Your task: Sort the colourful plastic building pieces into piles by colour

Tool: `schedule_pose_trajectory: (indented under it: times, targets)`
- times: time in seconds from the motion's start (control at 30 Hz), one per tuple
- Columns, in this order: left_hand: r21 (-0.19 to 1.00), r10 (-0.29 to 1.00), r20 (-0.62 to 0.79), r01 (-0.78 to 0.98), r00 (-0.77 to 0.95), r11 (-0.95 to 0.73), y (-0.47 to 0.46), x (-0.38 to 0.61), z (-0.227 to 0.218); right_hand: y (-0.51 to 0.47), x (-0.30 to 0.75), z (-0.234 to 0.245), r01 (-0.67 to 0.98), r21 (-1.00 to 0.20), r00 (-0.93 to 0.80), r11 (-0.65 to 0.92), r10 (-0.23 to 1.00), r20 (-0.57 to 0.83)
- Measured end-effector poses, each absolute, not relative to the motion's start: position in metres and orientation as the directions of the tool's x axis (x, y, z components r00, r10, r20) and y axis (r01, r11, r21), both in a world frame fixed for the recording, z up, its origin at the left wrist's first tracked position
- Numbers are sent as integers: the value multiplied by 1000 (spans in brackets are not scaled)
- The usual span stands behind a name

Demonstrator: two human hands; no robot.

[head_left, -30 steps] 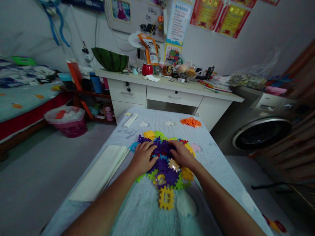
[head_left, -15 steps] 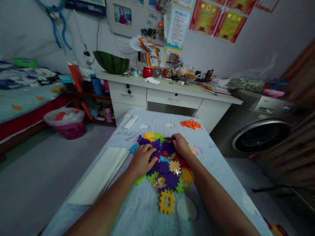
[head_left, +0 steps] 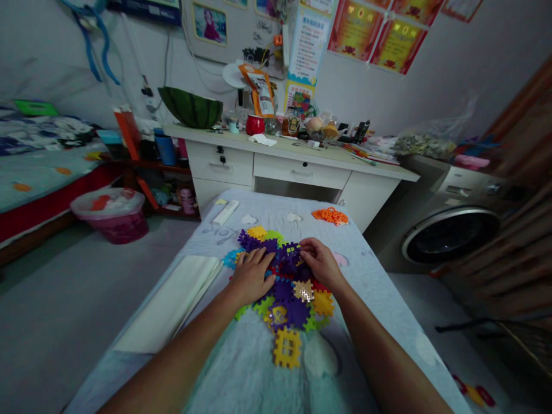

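A pile of toothed plastic building tiles in purple, yellow, green, red and blue lies on the cloth-covered table. My left hand (head_left: pixel 252 277) rests on the left side of the pile, fingers stretched out over purple pieces. With thumb and fingers, my right hand (head_left: pixel 319 260) grips the edge of a purple interlocking tile (head_left: pixel 290 256) at the right of the pile. A yellow window tile (head_left: pixel 287 348) lies nearest me, and a shiny tan brick-pattern tile (head_left: pixel 303 291) sits on the pile. My hands cover part of the pile.
Orange small pieces (head_left: pixel 330 216) lie at the table's far right. A white folded sheet (head_left: pixel 170 305) is at the left edge, and a white oblong object (head_left: pixel 226 213) farther back. Behind stands a white desk (head_left: pixel 302 167); a washing machine (head_left: pixel 448 213) stands to the right.
The purple tile in my right hand has turned from edge-on to show its face, lower over the pile. My left hand's fingers have spread flatter. The view has shifted slightly.
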State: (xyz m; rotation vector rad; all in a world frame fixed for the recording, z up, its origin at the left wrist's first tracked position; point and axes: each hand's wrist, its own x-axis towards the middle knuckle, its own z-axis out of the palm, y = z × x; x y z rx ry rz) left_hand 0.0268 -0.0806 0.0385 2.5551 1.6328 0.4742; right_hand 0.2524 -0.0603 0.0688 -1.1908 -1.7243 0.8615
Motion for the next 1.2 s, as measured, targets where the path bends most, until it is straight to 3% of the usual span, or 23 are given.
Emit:
schedule_pose_trajectory:
  times: [0.1, 0.23, 0.33, 0.47, 0.57, 0.7, 0.9, 1.07, 1.2]
  targets:
    - [217, 910, 175, 886, 377, -409, -80, 28, 38, -67, 249, 64, 482, -816, -230, 320, 944, 235]
    - [211, 921, 127, 898, 367, -387, -78, 29, 36, -77, 244, 70, 774, -496, -338, 394, 919, 202]
    - [193, 924, 75, 904, 374, -381, -75, 31, 38, -80, 241, 74, 838, -317, -426, 443, 896, 126]
    - [183, 910, -81, 904, 406, -387, -66, 35, 51, -71, 242, 74, 890, -188, -407, 416, 909, 85]
    - [175, 886, -158, 896, 436, -409, -56, 36, 60, -62, 247, 72, 924, -148, -339, 352, 934, 110]
    - [206, 857, -156, 864, 492, -459, -37, 36, 61, -63, 256, 76, 924, -194, -288, 331, 932, 218]
    - [198, 868, -31, 854, 496, -481, -9, 44, 54, -85, 253, 86, 759, -295, -578, 580, 809, 104]
    - [164, 905, 58, 891, 421, -424, 1, 45, 55, -80, 249, 76, 882, -172, -444, 438, 896, 3]
    - [124, 944, 75, 936, 322, -330, -5, 34, 48, -68, 249, 72, 950, -112, -292, 290, 957, 3]
